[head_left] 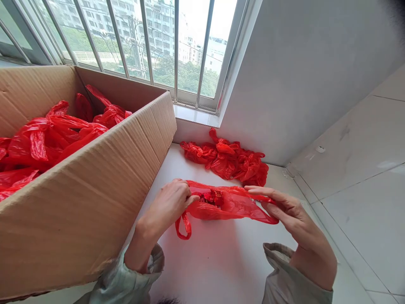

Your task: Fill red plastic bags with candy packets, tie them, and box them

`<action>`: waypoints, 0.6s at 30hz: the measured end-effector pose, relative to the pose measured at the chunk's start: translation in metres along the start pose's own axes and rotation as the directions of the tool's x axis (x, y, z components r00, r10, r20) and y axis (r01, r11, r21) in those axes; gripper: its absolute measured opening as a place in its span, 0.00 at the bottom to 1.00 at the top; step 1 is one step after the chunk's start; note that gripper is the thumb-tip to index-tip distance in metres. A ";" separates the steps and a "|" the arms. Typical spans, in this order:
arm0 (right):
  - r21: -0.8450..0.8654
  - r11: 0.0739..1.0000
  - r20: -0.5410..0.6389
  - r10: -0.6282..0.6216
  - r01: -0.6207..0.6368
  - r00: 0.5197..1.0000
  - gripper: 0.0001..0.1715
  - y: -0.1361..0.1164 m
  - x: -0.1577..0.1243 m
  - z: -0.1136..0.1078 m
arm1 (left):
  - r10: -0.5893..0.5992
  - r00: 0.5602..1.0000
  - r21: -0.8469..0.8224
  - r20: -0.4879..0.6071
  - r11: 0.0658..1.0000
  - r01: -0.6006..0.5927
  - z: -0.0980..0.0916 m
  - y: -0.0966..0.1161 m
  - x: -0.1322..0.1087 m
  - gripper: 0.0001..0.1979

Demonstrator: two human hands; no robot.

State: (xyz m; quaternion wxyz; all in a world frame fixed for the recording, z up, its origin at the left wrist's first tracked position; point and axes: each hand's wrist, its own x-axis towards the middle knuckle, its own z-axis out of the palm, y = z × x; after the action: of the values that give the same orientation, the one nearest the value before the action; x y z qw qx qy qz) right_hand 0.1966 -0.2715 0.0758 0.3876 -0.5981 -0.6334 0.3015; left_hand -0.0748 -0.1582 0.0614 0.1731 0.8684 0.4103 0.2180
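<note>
A thin red plastic bag (236, 207) is stretched sideways between my two hands above the white surface, its mouth spread toward me. My left hand (172, 200) grips its left end with closed fingers, and one loop handle (183, 228) dangles below. At the other end my right hand (287, 209) is closed on the bag's edge, thumb and fingers pinching the plastic. Inside, toward the left, lie small dark red wrapped pieces (211, 197), too small to name. Just behind the bag rests a heap of crumpled red plastic bags (228, 156).
On the left stands a large open cardboard box (95, 198) holding several knotted red bags (53, 135). A barred window (152, 46) is behind it. A grey wall (300, 63) and white tiles (357, 190) bound the white tabletop (209, 261) at the back and right.
</note>
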 end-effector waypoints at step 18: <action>-0.571 0.763 0.098 -0.300 0.301 0.949 0.15 -0.036 0.024 0.089 | -0.082 0.903 0.269 0.421 0.962 -0.038 0.023 0.033 -0.003 0.20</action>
State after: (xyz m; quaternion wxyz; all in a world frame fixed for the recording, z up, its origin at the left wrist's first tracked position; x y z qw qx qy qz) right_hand 0.1021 -0.2444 0.0632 0.2298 -0.5780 -0.7825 0.0286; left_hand -0.0435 -0.1831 0.0576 0.1409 0.9057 0.3979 -0.0384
